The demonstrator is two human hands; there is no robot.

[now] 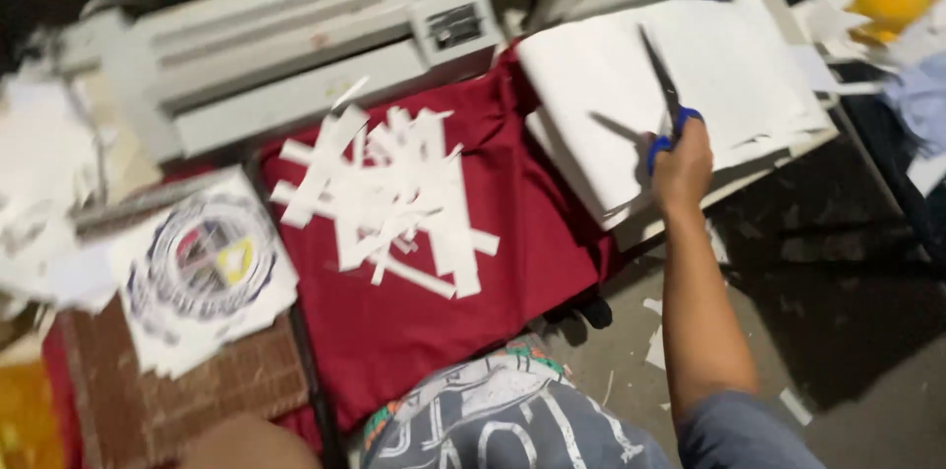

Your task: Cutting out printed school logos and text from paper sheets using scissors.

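Right hand (682, 166): I am seeing it gripping the blue handles of the scissors (666, 106), fingers closed through the loops, arm stretched out to the right.
Scissors: their dark blades are lying over the paper stack (690, 65), pointing away from me; I cannot tell whether they are parted or closed (the frame is blurring).
Left hand: I am not finding it in view, so I cannot tell what it is holding.
Paper stack: it is sitting on a pale board at the upper right, just beside the red cloth (414, 321), and its top sheets are fanning loose at the right edge.
Risk, sheets: with nothing pinning the stack, I am judging that the blades could drag or skew the top sheet and run the cut crooked.
Risk, reach: the arm is working at full stretch, so the wrist could be twisting and the blades chewing the paper.
Risk, clutter: the white strips (389, 198) are piling loose on the cloth; a sleeve sweep could be scattering them onto the floor.
Nearby: the grey machine (296, 35) and a round printed sheet (202, 262) are lying well apart from the scissors.
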